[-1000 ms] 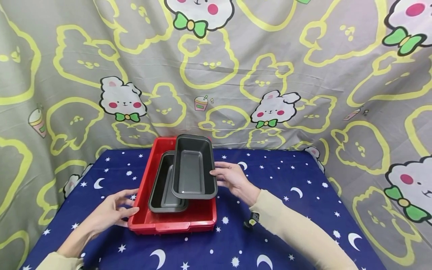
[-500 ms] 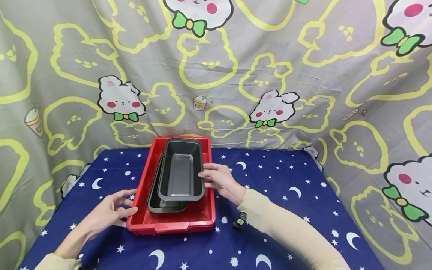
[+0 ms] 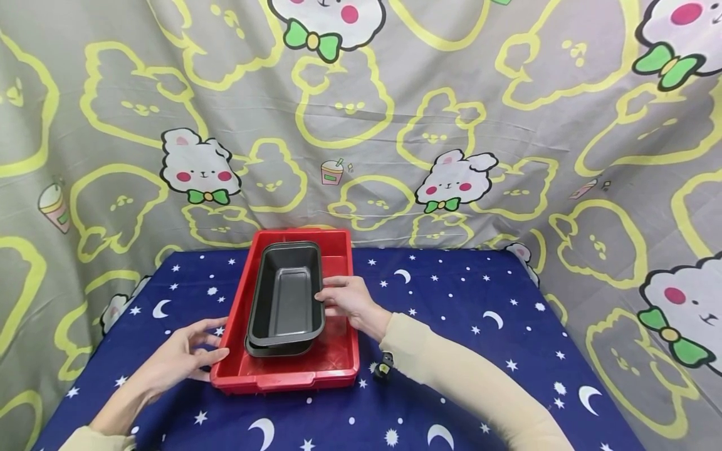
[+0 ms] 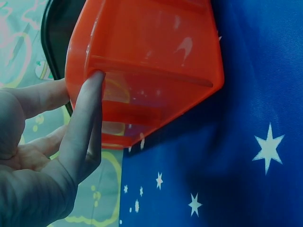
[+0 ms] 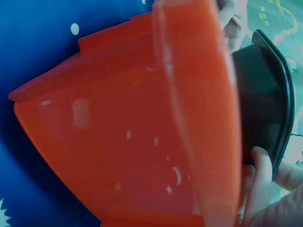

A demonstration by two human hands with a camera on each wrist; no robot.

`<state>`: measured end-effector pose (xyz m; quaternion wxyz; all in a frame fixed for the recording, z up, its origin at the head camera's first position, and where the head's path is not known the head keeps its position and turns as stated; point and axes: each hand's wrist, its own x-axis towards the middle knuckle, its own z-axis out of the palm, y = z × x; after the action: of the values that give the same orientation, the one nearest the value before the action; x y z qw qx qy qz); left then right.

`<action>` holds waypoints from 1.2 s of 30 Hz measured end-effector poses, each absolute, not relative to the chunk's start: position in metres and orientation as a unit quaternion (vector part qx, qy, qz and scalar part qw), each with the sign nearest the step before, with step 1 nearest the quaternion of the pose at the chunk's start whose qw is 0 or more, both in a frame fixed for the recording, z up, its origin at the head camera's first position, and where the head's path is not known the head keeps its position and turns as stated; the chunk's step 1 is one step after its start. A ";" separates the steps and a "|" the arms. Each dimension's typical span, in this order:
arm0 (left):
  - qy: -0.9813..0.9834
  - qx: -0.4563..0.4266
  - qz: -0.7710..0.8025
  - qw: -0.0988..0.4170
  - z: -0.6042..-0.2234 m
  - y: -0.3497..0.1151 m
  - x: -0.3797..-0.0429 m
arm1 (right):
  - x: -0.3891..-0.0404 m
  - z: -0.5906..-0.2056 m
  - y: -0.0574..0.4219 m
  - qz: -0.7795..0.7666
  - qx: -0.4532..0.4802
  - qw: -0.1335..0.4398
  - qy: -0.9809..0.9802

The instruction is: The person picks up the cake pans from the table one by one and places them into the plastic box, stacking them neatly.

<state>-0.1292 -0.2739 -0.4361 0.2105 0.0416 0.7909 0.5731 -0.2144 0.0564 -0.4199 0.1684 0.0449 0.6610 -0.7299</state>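
Observation:
A dark grey loaf pan (image 3: 292,294) is tilted slightly over a second loaf pan (image 3: 279,351), whose near end alone shows beneath it. Both are inside a shallow red plastic tray (image 3: 334,363). My right hand (image 3: 355,305) pinches the upper pan's right rim between thumb and fingers; the right wrist view shows the fingers under the pan's lip (image 5: 284,104). At the tray's near left corner my left hand (image 3: 183,351) grips the rim, its thumb and fingers on either side of the wall in the left wrist view.
A blue cloth (image 3: 451,382) with white moons and stars covers the table. Behind and around it hangs a grey curtain (image 3: 372,88) with cartoon animals. The tray's right part (image 3: 337,269) shows bare red bottom.
My right hand has carried the upper loaf pan left and down, from overhanging the tray's right side to nearly lined up over the lower pan. The left hand has stayed at the tray.

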 end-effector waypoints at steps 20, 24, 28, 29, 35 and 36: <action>0.792 0.045 0.572 0.209 -0.437 -0.275 -0.130 | -0.217 -0.421 0.047 -0.710 0.041 0.181 0.679; 0.791 0.048 0.574 0.206 -0.438 -0.275 -0.131 | -0.215 -0.416 0.052 -0.717 0.028 0.187 0.671; 0.792 0.053 0.574 0.204 -0.437 -0.275 -0.131 | -0.213 -0.406 0.060 -0.716 0.017 0.189 0.671; 0.792 0.053 0.574 0.203 -0.437 -0.275 -0.131 | -0.212 -0.404 0.061 -0.716 0.015 0.190 0.672; 0.792 0.053 0.573 0.203 -0.437 -0.274 -0.130 | -0.209 -0.398 0.071 -0.713 0.012 0.203 0.671; 0.792 0.052 0.573 0.203 -0.437 -0.274 -0.130 | -0.208 -0.396 0.073 -0.712 0.012 0.204 0.672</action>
<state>-0.1297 -0.2742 -0.4374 0.2031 0.0522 0.7921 0.5732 -0.2082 0.0729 -0.3964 0.2039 0.0120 0.6718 -0.7120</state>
